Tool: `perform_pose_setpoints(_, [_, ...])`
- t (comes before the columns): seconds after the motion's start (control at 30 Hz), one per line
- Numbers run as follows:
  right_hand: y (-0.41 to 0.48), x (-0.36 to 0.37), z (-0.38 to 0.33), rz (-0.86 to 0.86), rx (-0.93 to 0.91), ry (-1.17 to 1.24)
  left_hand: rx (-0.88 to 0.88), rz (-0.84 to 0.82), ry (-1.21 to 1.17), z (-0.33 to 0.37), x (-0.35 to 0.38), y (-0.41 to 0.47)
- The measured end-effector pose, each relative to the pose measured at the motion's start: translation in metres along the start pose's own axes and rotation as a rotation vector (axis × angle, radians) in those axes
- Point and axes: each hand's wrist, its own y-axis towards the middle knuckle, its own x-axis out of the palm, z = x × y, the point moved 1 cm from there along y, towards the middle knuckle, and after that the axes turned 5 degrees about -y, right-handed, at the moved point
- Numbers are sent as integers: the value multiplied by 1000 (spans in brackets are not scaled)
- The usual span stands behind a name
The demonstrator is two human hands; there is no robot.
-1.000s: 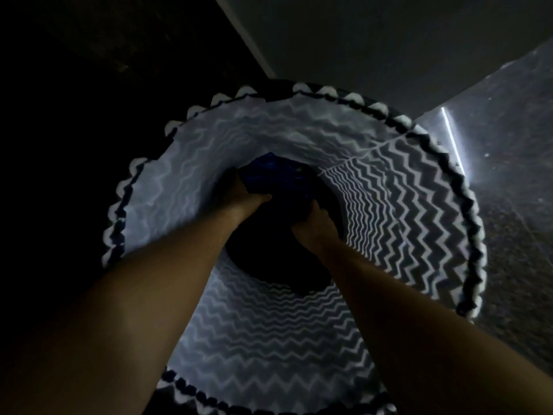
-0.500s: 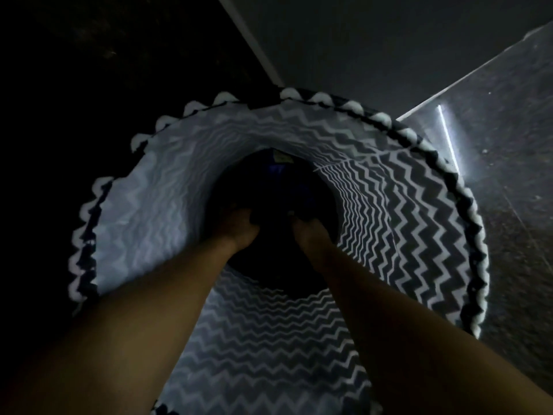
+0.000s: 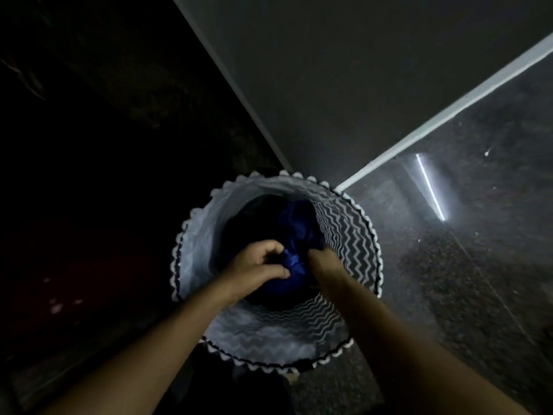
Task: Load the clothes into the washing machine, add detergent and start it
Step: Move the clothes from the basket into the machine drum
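Observation:
A round laundry basket (image 3: 348, 235) with a black-and-white zigzag lining stands on the floor below me. Dark clothes fill its lower part, with a shiny blue garment (image 3: 294, 226) on top. My left hand (image 3: 257, 266) has its fingers closed around a bunch of the blue fabric at the basket's middle. My right hand (image 3: 324, 260) grips the same blue garment from the right side, its fingertips buried in the cloth. Both forearms reach down from the bottom of the view. No washing machine or detergent is in sight.
The scene is very dark. A grey wall (image 3: 344, 85) with a pale baseboard (image 3: 449, 113) rises behind the basket. Speckled floor (image 3: 478, 280) spreads to the right, with a bright streak of light (image 3: 431, 187) on it. The left side is black.
The camera has pulled back, so the basket looks smaller. Both hands have come up from the basket's bottom, and the blue garment is lifted with them.

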Motion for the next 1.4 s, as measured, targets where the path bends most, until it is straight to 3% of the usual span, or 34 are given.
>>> perform_pose_setpoints(0.23, [-121, -24, -53, 31, -259, 54, 78, 119, 94, 87, -21, -89])
perform_pose_setpoints(0.47, [-262, -71, -115, 67, -502, -213, 119, 105, 222, 164, -14, -199])
perform_pose_setpoints(0.67, [-399, -117, -171, 131, -879, -813, 246, 137, 288, 239, -12, -283])
perform_pose_setpoints(0.8, [-470, -150, -206, 298, -1046, -1125, 320, 243, 324, 283, -17, -334])
perform_pose_setpoints(0.87, [-499, -164, -221, 484, -1141, -1064, 380, 299, 362, 301, -20, -355])
perform_pose_setpoints(0.97, [-534, -174, -233, 658, -1266, -601, 445, 360, 398, 327, -16, -387])
perform_pose_setpoints(1.0, [-542, -173, -235, 639, -1297, -604, 462, 372, 408, 335, -13, -396])
perform_pose_setpoints(1.1, [-564, -166, -238, 397, -1304, -1038, 519, 343, 430, 353, -2, -416])
perform_pose_setpoints(1.13, [-569, -169, -242, 407, -1302, -1039, 544, 330, 435, 358, 2, -420])
perform_pose_setpoints(1.23, [-582, -182, -252, 548, -1357, -635, 591, 261, 464, 367, 14, -423])
perform_pose_setpoints(1.4, [-605, -170, -247, 272, -1388, -635, 646, 247, 377, 368, 39, -410])
